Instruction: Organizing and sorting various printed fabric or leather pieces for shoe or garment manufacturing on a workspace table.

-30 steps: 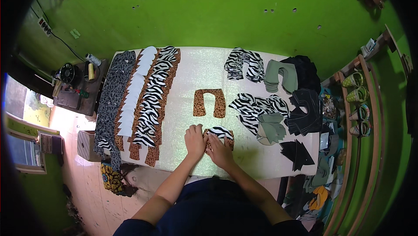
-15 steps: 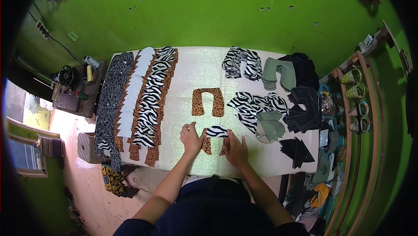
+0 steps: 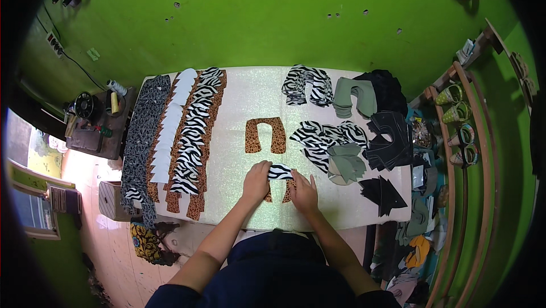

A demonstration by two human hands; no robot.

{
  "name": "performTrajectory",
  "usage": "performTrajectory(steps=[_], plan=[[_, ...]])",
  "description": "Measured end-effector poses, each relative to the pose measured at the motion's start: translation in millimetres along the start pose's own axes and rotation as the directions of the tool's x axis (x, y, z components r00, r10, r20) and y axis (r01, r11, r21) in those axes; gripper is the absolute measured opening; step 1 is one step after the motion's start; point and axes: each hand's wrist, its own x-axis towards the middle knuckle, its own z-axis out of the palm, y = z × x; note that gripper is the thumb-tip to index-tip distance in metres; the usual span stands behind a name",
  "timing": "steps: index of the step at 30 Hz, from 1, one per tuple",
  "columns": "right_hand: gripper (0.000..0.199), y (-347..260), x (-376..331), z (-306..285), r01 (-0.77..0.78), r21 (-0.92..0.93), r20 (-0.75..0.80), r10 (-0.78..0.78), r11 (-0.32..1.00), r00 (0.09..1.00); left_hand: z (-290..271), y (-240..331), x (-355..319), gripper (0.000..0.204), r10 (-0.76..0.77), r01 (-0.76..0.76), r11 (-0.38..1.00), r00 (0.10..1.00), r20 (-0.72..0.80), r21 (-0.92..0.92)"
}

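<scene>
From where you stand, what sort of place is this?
Probably a small shoemaking workshop: stacks of patterned cut pieces cover much of the table, thread spools stand at the left, and shoes sit along the right.

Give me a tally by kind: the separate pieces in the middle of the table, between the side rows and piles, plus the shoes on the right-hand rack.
Brown patterned U-shaped pieces: 2 (the nearer partly hidden by left hand and right hand)
Zebra-striped strip: 1
Green shoes: 2
Multicoloured shoes: 2
Total: 7
</scene>
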Motion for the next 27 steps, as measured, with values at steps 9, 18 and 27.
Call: performTrajectory(steps=[9,18,27], plan=[[0.046,-6,-3,1,-0.025,-0.027,-0.017,0.024,0.999,1.0,1,-6,8,0.033,-0.34,0.362,0.929,0.917,0.209,-0.077],[0.075,-13,24,-19,-0.046,0.246,-0.079,0.067,0.968,0.995,-17,-1,-6,0.016,-0.163,0.203,0.956,0.969,0.187,-0.214],[0.017,-46,38,-18,-0.366,0.456,0.39,0.188,0.811,0.901,-54,-36,-35,0.018,-0.218,0.255,0.875,0.967,0.136,-0.412]])
